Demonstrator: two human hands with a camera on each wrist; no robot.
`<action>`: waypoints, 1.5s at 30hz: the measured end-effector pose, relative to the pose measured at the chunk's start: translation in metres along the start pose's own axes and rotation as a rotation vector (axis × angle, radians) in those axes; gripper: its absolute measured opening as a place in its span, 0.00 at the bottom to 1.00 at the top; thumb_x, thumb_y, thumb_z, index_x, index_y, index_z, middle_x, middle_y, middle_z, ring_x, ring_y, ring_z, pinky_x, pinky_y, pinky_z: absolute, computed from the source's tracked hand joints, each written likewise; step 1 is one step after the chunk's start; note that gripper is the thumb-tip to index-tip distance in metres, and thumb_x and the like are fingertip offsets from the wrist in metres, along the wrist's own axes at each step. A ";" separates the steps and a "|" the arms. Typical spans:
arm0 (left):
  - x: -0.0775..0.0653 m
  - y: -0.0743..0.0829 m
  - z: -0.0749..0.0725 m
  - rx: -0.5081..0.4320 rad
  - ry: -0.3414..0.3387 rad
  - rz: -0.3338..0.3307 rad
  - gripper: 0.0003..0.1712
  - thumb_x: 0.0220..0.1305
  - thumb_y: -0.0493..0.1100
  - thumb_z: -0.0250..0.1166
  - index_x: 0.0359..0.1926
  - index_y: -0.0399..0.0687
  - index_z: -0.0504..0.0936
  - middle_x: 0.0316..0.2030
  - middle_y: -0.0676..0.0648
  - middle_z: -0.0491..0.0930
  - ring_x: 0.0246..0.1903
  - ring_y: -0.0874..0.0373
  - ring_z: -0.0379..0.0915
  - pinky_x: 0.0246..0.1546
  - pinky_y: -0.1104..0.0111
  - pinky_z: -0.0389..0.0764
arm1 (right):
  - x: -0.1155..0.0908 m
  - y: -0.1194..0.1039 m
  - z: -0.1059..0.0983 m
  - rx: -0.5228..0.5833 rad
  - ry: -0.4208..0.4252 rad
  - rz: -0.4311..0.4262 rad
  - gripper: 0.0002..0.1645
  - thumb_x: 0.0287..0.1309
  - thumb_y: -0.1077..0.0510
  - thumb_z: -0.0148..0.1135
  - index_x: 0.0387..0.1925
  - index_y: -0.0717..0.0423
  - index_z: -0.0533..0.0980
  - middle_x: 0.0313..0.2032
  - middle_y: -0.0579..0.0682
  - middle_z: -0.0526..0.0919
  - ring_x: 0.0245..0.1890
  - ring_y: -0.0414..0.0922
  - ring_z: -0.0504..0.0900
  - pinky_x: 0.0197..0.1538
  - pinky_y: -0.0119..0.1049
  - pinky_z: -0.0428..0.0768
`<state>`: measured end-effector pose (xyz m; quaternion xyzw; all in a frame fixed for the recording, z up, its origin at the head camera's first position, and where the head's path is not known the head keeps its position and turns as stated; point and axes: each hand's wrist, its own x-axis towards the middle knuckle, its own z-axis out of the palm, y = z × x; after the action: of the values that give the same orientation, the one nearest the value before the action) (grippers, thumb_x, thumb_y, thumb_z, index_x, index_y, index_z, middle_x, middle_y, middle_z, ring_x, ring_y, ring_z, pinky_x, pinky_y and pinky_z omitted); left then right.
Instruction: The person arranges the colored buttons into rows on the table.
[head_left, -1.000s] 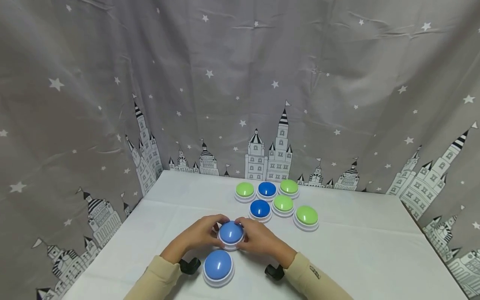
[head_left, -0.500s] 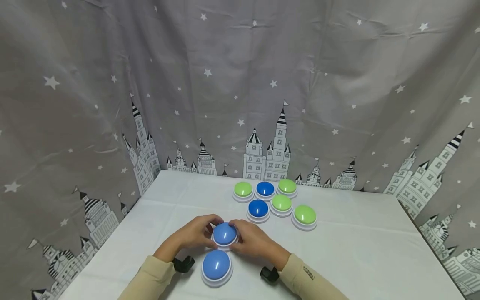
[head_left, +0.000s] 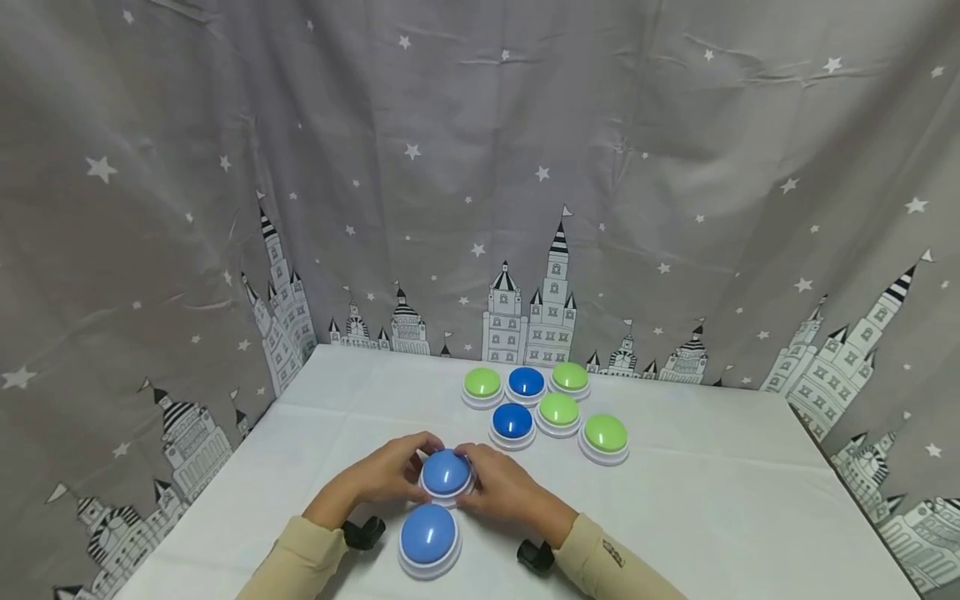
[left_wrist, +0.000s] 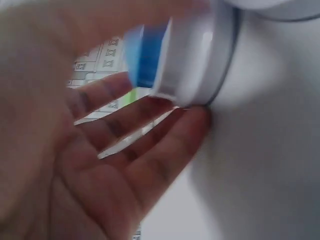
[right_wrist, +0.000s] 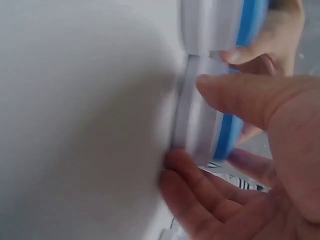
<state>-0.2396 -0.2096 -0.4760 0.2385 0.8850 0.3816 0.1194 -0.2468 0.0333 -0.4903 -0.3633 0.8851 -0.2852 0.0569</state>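
both left hand point(head_left: 390, 473) and right hand point(head_left: 501, 485) gripping round light-blue dome button point(head_left: 446, 472), now drawn nearer second light-blue dome button point(head_left: 428, 537) on white counter point(head_left: 712, 500).

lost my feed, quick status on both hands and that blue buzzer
Left hand and right hand both grip the light blue buzzer by its white base, on the table. Second light blue buzzer sits just in front, close.
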 end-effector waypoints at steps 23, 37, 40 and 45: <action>0.098 0.038 0.020 0.184 0.161 -0.073 0.29 0.61 0.47 0.70 0.58 0.37 0.75 0.50 0.38 0.78 0.48 0.45 0.76 0.50 0.52 0.78 | -0.008 0.065 -0.063 0.059 0.208 0.230 0.20 0.57 0.60 0.69 0.51 0.58 0.76 0.41 0.54 0.80 0.40 0.48 0.78 0.42 0.42 0.80; 0.129 0.046 0.040 0.198 0.159 -0.119 0.38 0.47 0.42 0.80 0.58 0.41 0.72 0.52 0.40 0.79 0.54 0.44 0.74 0.59 0.50 0.73 | -0.003 0.079 -0.053 -0.075 0.173 0.186 0.34 0.56 0.57 0.71 0.63 0.59 0.70 0.56 0.57 0.79 0.56 0.52 0.78 0.58 0.49 0.76; 0.131 0.045 0.042 0.212 0.168 -0.124 0.38 0.46 0.42 0.81 0.58 0.43 0.73 0.53 0.40 0.78 0.55 0.44 0.74 0.59 0.50 0.72 | -0.002 0.079 -0.047 -0.128 0.195 0.165 0.36 0.58 0.55 0.70 0.65 0.61 0.68 0.59 0.59 0.77 0.58 0.55 0.77 0.60 0.50 0.74; 0.132 0.041 0.044 0.232 0.190 -0.094 0.39 0.44 0.42 0.82 0.57 0.43 0.75 0.53 0.42 0.79 0.56 0.46 0.74 0.59 0.52 0.72 | -0.001 0.080 -0.042 -0.164 0.240 0.150 0.37 0.58 0.54 0.71 0.65 0.62 0.68 0.58 0.59 0.78 0.58 0.55 0.77 0.60 0.49 0.75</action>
<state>-0.3225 -0.0902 -0.4797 0.1716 0.9407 0.2918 0.0245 -0.3076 0.0998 -0.4989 -0.2630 0.9305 -0.2483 -0.0578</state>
